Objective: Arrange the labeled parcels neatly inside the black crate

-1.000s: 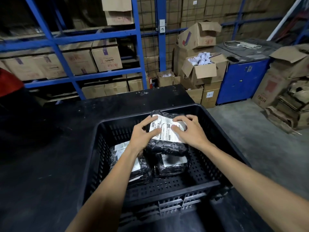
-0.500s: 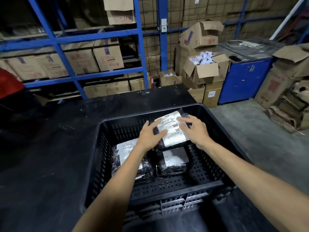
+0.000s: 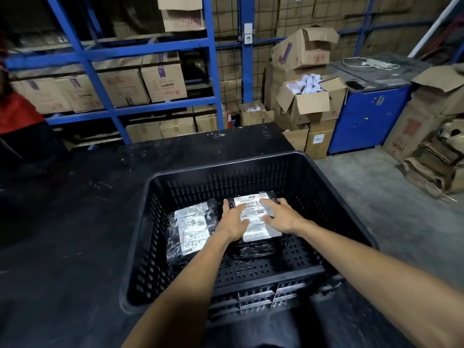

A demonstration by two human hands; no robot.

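A black slatted crate (image 3: 226, 169) stands on a dark table. Inside it, a black-wrapped parcel with a white label (image 3: 253, 218) lies flat at the middle right, stacked on another black parcel (image 3: 253, 251) whose front edge shows below. My left hand (image 3: 232, 226) holds the top parcel's left edge, thumb on the label. My right hand (image 3: 282, 217) rests on its right side, fingers spread over the label. A second labeled parcel (image 3: 192, 228) lies flat beside them on the crate's left side.
The dark table (image 3: 75, 222) stretches left of the crate. Blue shelving (image 3: 160, 46) with cardboard boxes stands behind. Open cartons (image 3: 311, 101), a blue cabinet (image 3: 366, 119) and flattened cardboard (image 3: 431, 159) sit at the right on a concrete floor.
The top parcel has come down from a tilted, raised position and now lies flat on the lower parcel. Both hands lowered with it into the crate.
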